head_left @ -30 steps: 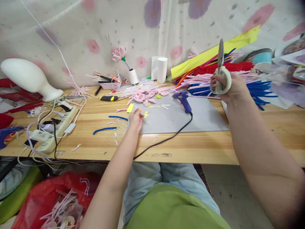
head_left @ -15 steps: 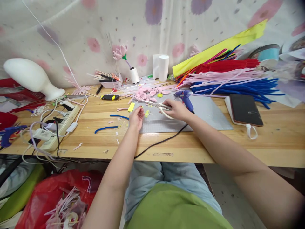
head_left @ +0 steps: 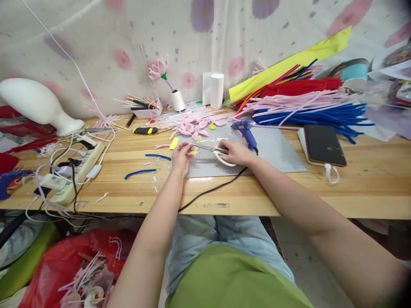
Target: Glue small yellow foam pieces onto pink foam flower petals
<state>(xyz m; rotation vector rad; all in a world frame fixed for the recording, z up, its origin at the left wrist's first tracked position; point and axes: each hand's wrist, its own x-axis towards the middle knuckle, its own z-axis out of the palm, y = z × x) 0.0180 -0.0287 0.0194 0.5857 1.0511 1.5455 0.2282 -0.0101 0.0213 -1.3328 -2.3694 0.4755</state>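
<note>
Right hand (head_left: 236,152) fingers closed through cream handle loops of steel scissors (head_left: 214,149); blades point left toward left hand (head_left: 180,155). Left fingers pinch small yellow scrap (head_left: 194,151), just beyond blade tips, over grey cutting mat (head_left: 276,152) on wooden counter (head_left: 321,192).
Advice: keep scrap taut, left fingertips clear of blades, short snip.
Versus half-second-earlier frame: both hands slightly nearer body, scissors lower, tips closer to left fingers.
</note>
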